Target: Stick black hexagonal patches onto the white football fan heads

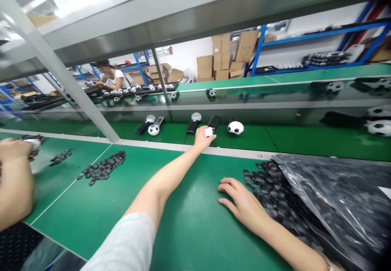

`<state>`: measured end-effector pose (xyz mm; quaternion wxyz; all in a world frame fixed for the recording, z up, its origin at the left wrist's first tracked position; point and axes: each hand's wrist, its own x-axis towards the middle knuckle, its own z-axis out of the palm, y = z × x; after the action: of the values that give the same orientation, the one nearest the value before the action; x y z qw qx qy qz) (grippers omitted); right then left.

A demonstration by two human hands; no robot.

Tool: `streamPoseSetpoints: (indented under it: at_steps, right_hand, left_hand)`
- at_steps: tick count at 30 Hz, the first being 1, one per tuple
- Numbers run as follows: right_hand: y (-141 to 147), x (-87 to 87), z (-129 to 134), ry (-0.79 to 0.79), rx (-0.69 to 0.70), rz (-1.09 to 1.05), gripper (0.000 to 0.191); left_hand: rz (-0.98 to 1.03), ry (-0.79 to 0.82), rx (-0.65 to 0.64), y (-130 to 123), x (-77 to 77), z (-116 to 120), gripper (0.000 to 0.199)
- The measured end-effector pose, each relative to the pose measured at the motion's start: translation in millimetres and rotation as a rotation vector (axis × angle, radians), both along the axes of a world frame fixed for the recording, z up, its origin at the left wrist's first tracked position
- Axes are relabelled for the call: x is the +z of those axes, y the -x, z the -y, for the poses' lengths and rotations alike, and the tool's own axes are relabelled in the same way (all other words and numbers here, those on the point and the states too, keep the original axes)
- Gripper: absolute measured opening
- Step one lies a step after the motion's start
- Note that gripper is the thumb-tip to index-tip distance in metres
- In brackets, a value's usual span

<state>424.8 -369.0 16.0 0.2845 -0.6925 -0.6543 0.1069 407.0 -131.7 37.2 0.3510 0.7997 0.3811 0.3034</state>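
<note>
My left hand (pixel 203 139) is stretched out over the green conveyor belt, its fingers closed round the white end of a soccer-ball device (pixel 214 121). The device's black, flat body points away from me. My right hand (pixel 239 201) hovers low over the green tabletop, or rests on it, with fingers apart and nothing in them. Just right of it lies a heap of small black pieces (pixel 271 185), spilling from a clear plastic bag (pixel 332 193). Another soccer-ball device (pixel 236 127) lies on the belt right of my left hand, and one with a white round end (pixel 194 123) lies left of it.
A metal ledge (pixel 232 152) divides tabletop and belt. A slanted post (pixel 76 88) stands left, under a metal beam (pixel 146 31). At the left edge a co-worker's hand (pixel 15 151) holds a white part near black piles (pixel 104 167). Another person (pixel 117 79) sits across.
</note>
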Motion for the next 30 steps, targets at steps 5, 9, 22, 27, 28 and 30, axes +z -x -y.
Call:
streamPoseSetpoints:
  at_steps: [5, 9, 22, 27, 28, 30]
  right_hand:
    - [-15.9, 7.3, 13.8, 0.174, -0.124, 0.236, 0.029]
    - [-30.0, 16.4, 19.1, 0.36, -0.101, 0.212, 0.026]
    - [-34.3, 27.8, 11.5, 0.539, -0.162, 0.075, 0.023]
    - [-38.0, 32.1, 14.0, 0.5, -0.131, 0.064, 0.017]
    - [-38.6, 33.2, 14.4, 0.485, -0.115, 0.073, 0.016]
    - [-39.4, 34.6, 14.5, 0.448, -0.098, 0.098, 0.015]
  left_hand:
    - [-0.089, -0.074, 0.062, -18.2, -6.0, -19.2, 0.039]
    - [-0.149, -0.128, 0.236, -13.5, -5.5, -34.9, 0.045]
    - [-0.338, 0.012, 0.182, -21.4, -11.1, -73.8, 0.032]
    - [-0.212, 0.031, -0.031, 30.8, 13.0, -53.5, 0.041]
    - [-0.19, 0.029, -0.08, 48.6, 16.8, -44.4, 0.043]
    - [-0.171, 0.043, -0.169, 87.8, 21.0, -20.3, 0.046]
